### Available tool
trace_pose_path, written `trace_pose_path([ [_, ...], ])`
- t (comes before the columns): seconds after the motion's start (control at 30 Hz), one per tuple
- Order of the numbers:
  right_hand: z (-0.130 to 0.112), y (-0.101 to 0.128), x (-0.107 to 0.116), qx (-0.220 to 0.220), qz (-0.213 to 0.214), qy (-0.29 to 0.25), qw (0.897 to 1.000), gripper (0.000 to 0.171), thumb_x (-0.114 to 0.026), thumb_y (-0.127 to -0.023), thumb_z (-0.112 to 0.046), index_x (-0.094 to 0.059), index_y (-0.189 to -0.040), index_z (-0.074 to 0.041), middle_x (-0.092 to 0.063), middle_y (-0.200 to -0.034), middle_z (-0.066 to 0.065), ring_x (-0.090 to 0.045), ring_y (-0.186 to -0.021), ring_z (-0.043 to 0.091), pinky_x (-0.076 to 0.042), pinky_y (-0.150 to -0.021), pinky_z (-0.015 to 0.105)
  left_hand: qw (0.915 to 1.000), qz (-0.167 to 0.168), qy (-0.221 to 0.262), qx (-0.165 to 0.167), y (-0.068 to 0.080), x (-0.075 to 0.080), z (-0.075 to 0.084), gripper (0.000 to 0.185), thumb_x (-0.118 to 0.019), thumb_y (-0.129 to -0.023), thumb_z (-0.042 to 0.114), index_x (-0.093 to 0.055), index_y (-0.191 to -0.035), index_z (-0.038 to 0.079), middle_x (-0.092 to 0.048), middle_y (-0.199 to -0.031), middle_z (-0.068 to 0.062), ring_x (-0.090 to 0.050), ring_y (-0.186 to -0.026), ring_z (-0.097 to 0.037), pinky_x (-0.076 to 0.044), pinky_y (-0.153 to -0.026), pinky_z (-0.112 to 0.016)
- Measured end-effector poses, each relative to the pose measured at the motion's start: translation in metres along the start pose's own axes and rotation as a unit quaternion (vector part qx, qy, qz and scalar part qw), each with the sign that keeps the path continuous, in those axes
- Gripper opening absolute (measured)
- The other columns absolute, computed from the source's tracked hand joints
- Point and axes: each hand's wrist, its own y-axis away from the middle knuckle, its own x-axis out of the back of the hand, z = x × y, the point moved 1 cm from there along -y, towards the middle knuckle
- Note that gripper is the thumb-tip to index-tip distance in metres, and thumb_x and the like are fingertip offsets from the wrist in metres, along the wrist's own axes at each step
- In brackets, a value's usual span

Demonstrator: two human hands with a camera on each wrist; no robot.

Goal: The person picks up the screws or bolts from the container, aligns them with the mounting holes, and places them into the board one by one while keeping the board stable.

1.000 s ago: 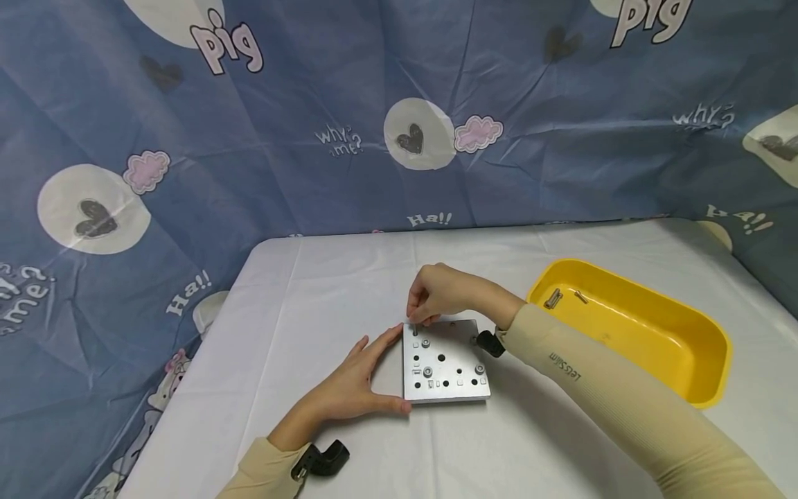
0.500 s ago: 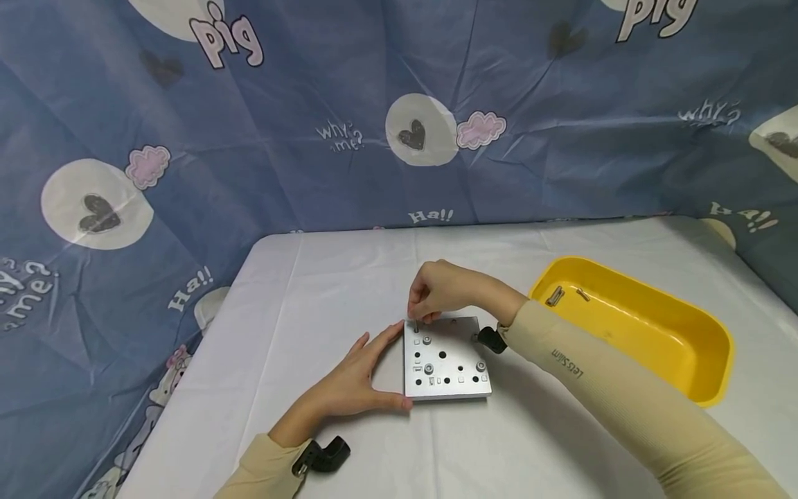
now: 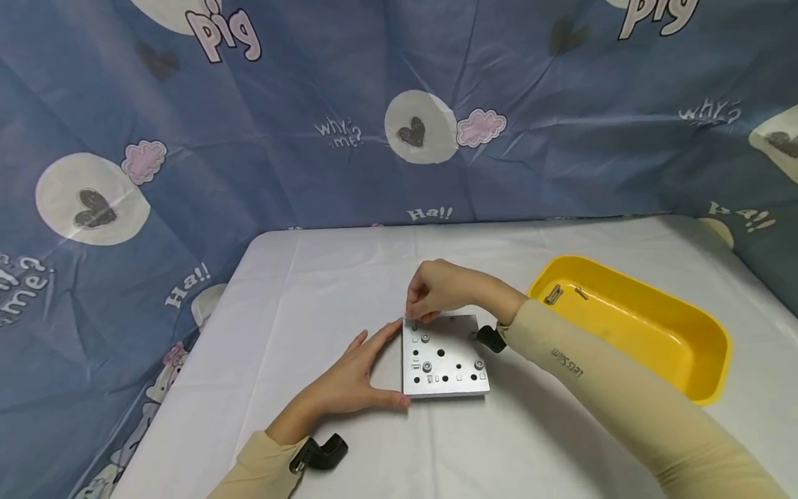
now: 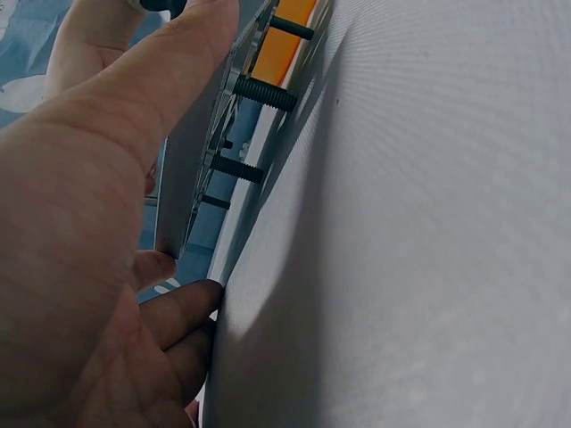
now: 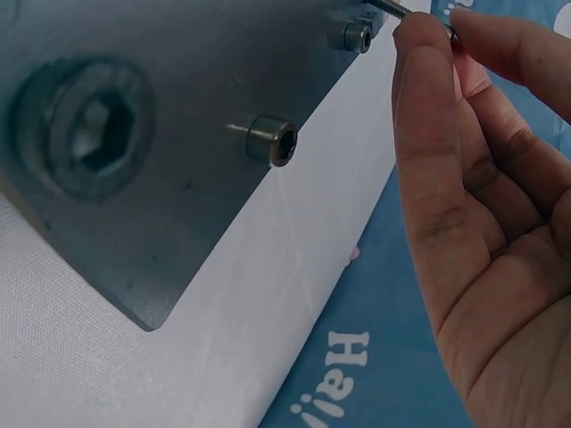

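Observation:
A silver metal plate [image 3: 449, 336] with round holes lies before me. Several socket-head screws [image 5: 270, 141] stand in it, their threaded shanks [image 4: 264, 93] showing under the plate in the left wrist view. My right hand [image 3: 434, 291] is over the plate's far left corner. Its thumb and forefinger pinch a thin screw [image 5: 390, 8], whose lower end is out of frame in the right wrist view. Along the plate's left side my left hand [image 3: 358, 381] is spread with straight fingers, its thumb at the near corner and forefinger at the far one.
To the right on the white-covered table [image 3: 324, 298] stands a yellow tray [image 3: 648, 346], with a few small metal parts [image 3: 553, 294] at its far left end. A blue printed cloth [image 3: 280, 138] hangs behind the table. My right forearm passes in front of the tray's near side.
The head view has shifted very slightly. Both hands stay at the plate, the right still pinching the screw over the far left corner.

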Motion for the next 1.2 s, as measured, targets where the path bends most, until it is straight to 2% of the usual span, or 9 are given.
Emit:
trace_pose_path([
  [1.2, 0.0001, 0.0000, -0.0036, 0.000, -0.018, 0.001, 1.000, 0.013, -0.080, -0.097, -0.014, -0.079, -0.084, -0.011, -0.077, -0.075, -0.002, -0.071, -0.068, 0.010, -0.063, -0.069, 0.028, 1.0000, -0.003, -0.008, 0.001, 0.0011, 0.0006, -0.0002, 0.126, -0.096, -0.077, 0.052, -0.020, -0.174, 0.021, -0.029, -0.178, 0.000, -0.022, -0.167, -0.027, 0.000, -0.140, -0.056],
])
